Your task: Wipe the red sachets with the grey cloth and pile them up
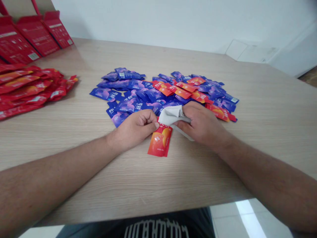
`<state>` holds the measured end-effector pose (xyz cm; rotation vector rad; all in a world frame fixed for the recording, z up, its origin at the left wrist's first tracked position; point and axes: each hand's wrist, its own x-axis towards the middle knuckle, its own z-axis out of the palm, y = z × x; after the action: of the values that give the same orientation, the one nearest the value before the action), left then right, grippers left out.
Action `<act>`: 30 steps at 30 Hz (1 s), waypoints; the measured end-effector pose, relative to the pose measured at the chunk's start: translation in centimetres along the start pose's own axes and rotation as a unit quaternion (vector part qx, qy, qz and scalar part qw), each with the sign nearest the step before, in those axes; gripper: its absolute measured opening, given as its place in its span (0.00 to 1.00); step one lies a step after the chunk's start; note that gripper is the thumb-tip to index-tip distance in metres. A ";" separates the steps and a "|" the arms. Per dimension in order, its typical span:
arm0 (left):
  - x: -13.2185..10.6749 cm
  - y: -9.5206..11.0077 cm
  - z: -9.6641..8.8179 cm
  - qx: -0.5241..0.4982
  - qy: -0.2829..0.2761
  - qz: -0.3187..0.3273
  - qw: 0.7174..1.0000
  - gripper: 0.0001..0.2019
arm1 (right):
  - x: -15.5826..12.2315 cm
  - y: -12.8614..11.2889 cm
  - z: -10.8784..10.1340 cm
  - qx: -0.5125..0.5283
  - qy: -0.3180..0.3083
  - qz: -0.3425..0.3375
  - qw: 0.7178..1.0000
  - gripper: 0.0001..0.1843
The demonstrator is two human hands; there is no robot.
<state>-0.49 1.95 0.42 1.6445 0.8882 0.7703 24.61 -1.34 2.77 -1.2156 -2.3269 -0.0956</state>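
Observation:
My left hand [138, 129] pinches the upper left edge of a red-orange packet [160, 142] between thumb and fingers. The packet hangs upright with its printed front toward me. In my right hand [203, 124] is a folded white cloth [172, 114], closed between thumb and fingers. One end of the cloth lies over the top of the packet and hides it. Just beyond both hands spreads a pile of purple-blue packets [131, 105], with several red-orange packets [182, 92] lying on its right part.
A stack of red packets [32, 87] lies at the left of the wooden table [123, 185]. Behind it stand red boxes [37, 36] with raised flaps. A white wall [158, 23] borders the table's far side, with a pale panel [250, 51] at the right.

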 end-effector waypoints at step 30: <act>0.0 1.8 -0.2 -0.360 -0.001 -0.157 0.920 0.07 | 0.8 2.4 -0.8 0.254 0.025 0.210 0.944 0.24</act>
<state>-0.34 1.74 2.17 0.8290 0.7197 0.7477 26.43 0.47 3.45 -1.3697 -1.8277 0.5770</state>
